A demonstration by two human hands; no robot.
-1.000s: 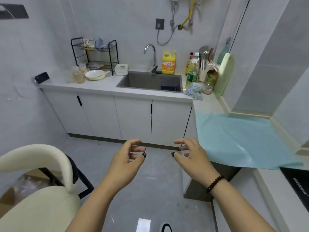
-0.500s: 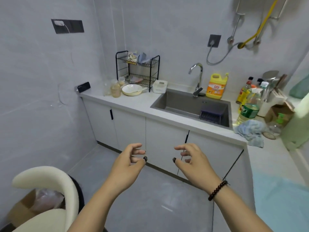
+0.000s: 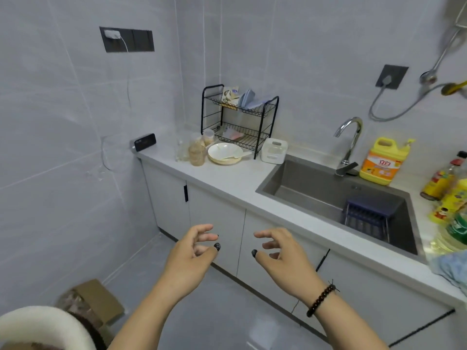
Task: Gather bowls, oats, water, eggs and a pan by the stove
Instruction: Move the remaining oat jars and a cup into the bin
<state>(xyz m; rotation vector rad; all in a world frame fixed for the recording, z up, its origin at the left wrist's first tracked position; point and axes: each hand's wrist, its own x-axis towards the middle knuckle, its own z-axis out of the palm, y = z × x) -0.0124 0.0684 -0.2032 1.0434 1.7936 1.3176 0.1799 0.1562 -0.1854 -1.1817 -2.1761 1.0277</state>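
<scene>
Over the grey floor, in front of the white cabinet doors (image 3: 214, 215), both hands hung in the air holding nothing. On the left hand (image 3: 188, 258) the fingers were loosely curled and spread apart, with the thumb pointing toward the other hand; the right hand (image 3: 283, 258) mirrored it, fingers relaxed and apart, with a dark bead bracelet (image 3: 321, 300) on its wrist. Neither hand touched the cabinets or the countertop (image 3: 235, 178). Toward the far left end of that countertop, a pale shallow pan (image 3: 225, 153) sat near the foot of a black wire dish rack (image 3: 240, 122). Just left of the pan stood a clear jar of oats (image 3: 196, 154), with a smaller container close behind it and clear glassware beside it that was too faint to make out. A white lidded box (image 3: 274, 150) stood between the rack and the sink (image 3: 328, 198), which held a dark basket (image 3: 366, 215) at its right end. Behind the sink rose a chrome tap (image 3: 350, 142), and beside it a yellow detergent jug (image 3: 382, 161). Several bottles (image 3: 447, 198) crowded the right edge of the view, with a blue cloth (image 3: 452, 267) lying near them. A small black device (image 3: 144, 142) leaned at the corner of the wall, and a cardboard box (image 3: 96, 299) sat on the floor at lower left.
</scene>
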